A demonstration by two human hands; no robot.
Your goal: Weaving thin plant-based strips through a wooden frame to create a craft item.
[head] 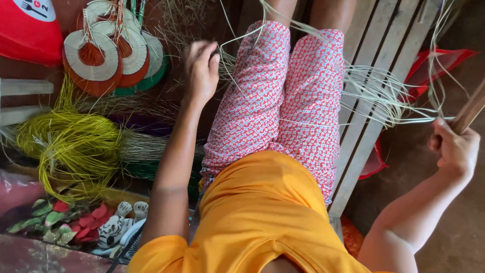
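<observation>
Left hand: you are reaching it out over the left side of your lap, fingers curled together around pale straw strands; the pinch itself is hidden behind the knuckles.

Right hand: you are holding it far out to the right, closed around a brown wooden stick that is running off the right edge.

Pale straw strands: they are stretching in loose loops between your two hands, crossing your patterned trousers and trailing over the slatted wooden bench you are sitting on.

Left of your left arm, lying on the floor:
- a bundle of yellow-green fibre, fanning out just beside your forearm;
- a sheaf of dull grey-brown fibre, lying between that bundle and your thigh;
- round woven fans with rust, cream and green rims, overlapping one another farther off;
- a red object at the far left corner, cut by the edge.

Near left corner: a cloth with red flowers and green leaves, and a small striped white figure beside it.

Right of the bench: a red sheet, partly hidden under the slats and the strands.

Your orange shirt is blocking the near middle.
</observation>
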